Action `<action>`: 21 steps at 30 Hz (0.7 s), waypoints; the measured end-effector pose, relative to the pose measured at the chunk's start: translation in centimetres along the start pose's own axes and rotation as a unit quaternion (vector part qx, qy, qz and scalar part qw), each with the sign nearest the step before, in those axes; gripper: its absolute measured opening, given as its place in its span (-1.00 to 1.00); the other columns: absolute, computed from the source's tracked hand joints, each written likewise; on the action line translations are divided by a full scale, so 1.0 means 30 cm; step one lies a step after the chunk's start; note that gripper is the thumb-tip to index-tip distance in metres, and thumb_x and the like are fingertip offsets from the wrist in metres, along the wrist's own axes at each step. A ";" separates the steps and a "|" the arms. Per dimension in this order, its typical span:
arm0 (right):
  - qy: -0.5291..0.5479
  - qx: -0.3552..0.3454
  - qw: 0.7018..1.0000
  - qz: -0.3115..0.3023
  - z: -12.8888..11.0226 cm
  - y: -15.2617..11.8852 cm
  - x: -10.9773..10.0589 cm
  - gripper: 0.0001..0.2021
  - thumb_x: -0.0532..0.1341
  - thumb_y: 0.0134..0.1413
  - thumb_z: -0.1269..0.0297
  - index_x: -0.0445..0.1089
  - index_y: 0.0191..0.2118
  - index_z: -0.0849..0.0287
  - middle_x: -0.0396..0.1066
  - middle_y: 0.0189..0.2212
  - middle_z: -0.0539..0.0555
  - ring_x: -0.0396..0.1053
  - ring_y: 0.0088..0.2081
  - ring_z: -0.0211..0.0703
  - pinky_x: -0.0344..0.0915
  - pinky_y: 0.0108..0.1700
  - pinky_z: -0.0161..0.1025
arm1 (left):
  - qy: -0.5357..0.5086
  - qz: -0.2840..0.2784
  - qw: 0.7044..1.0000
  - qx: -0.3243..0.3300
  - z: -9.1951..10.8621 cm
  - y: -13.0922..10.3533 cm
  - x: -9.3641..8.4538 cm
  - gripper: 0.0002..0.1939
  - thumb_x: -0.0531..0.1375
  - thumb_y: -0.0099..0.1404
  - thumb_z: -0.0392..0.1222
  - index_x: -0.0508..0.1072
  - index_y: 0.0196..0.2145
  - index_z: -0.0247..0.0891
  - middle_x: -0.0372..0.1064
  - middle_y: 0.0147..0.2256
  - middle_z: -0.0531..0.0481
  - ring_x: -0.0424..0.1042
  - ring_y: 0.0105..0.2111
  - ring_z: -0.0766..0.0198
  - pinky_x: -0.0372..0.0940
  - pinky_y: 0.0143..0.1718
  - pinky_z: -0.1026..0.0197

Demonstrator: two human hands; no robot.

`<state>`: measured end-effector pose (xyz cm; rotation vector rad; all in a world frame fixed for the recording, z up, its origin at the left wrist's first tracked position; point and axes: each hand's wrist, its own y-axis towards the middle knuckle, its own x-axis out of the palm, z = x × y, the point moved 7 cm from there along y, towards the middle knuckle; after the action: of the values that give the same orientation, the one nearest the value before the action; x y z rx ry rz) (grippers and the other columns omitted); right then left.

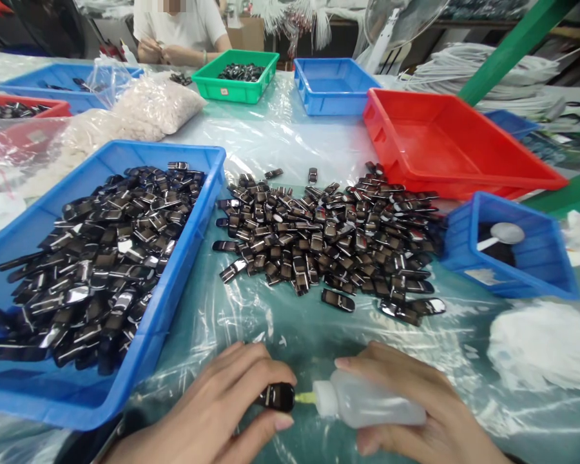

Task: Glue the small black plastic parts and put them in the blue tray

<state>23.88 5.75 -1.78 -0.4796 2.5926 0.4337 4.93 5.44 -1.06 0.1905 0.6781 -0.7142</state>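
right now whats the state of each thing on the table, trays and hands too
left hand: pinching one small black part
right hand: gripping squeeze bottle, lying sideways, nozzle at the part
big blue tray: heaped with black parts
loose pile: spread on plastic sheet
red tray: empty
green tray: partly filled
small blue bin: holds a spoon

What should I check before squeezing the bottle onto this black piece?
1. Left hand grips the black piece: ok.
2. Right hand wraps the squeeze bottle: ok.
3. Yellow nozzle meets the piece's end: ok.
4. Liquid left in the bottle: cannot tell.
5. Loose pile of pieces lies apart from the hands: ok.
6. Blue tray of pieces within the left hand's reach: ok, it seems.
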 end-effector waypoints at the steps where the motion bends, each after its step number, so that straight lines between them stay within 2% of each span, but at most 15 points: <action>1: -0.002 -0.002 1.000 -0.006 0.000 0.000 0.002 -0.53 0.41 -0.11 0.10 0.42 -0.01 -0.09 0.39 -0.53 -0.09 0.36 -0.52 -0.23 0.36 -0.48 -0.32 | -0.001 0.000 1.000 0.003 0.004 0.003 -0.002 -0.86 0.10 0.38 -0.24 0.33 -0.11 -0.17 0.40 -0.23 -0.04 0.44 -0.20 0.13 0.37 -0.14 0.14; 3: -0.004 -0.001 1.000 -0.007 0.000 -0.001 0.003 -0.54 0.40 -0.10 0.08 0.42 -0.01 -0.09 0.40 -0.52 -0.09 0.37 -0.51 -0.23 0.35 -0.48 -0.33 | -0.003 0.005 1.000 0.004 0.010 0.010 -0.008 -0.89 0.10 0.37 -0.25 0.34 -0.13 -0.19 0.41 -0.25 -0.04 0.44 -0.21 0.13 0.38 -0.17 0.15; 7: -0.010 0.011 1.000 0.018 -0.007 -0.003 -0.006 -0.58 0.37 -0.07 0.05 0.43 -0.04 -0.07 0.41 -0.48 -0.09 0.38 -0.49 -0.26 0.35 -0.44 -0.35 | 0.001 0.021 1.000 0.006 0.015 0.015 -0.013 -0.89 0.10 0.38 -0.25 0.31 -0.13 -0.19 0.43 -0.21 -0.04 0.45 -0.19 0.13 0.34 -0.08 0.13; 14: -0.042 0.004 0.999 -0.009 -0.020 -0.011 0.004 -0.56 0.39 -0.04 0.18 0.38 0.01 -0.09 0.50 -0.37 -0.05 0.49 -0.40 -0.19 0.43 -0.39 -0.35 | -0.015 0.034 0.999 -0.002 0.011 0.018 -0.012 -0.89 0.09 0.36 -0.30 0.32 -0.15 -0.21 0.43 -0.25 -0.03 0.44 -0.27 0.14 0.35 -0.17 0.11; 17: -0.085 0.020 0.996 0.019 -0.011 -0.027 -0.009 -0.56 0.40 -0.10 0.09 0.42 -0.02 -0.13 0.54 -0.30 -0.02 0.53 -0.32 -0.12 0.48 -0.33 -0.33 | -0.047 0.039 0.998 -0.032 0.001 0.017 -0.009 -0.89 0.09 0.36 -0.27 0.32 -0.15 -0.17 0.40 -0.25 0.00 0.42 -0.26 0.17 0.35 -0.18 0.15; 21: -0.122 0.047 0.988 0.085 0.003 -0.036 -0.053 -0.60 0.38 -0.08 0.08 0.43 -0.05 -0.13 0.50 -0.23 0.01 0.52 -0.23 -0.07 0.49 -0.25 -0.29 | -0.117 0.095 0.985 -0.085 -0.031 0.003 -0.021 -0.85 0.06 0.39 -0.17 0.32 -0.09 -0.08 0.34 -0.18 0.00 0.41 -0.23 0.20 0.35 -0.43 0.33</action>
<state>25.68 5.23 -1.31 -0.1620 2.4105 0.3976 4.17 6.22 -1.38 0.0127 0.4852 -0.4833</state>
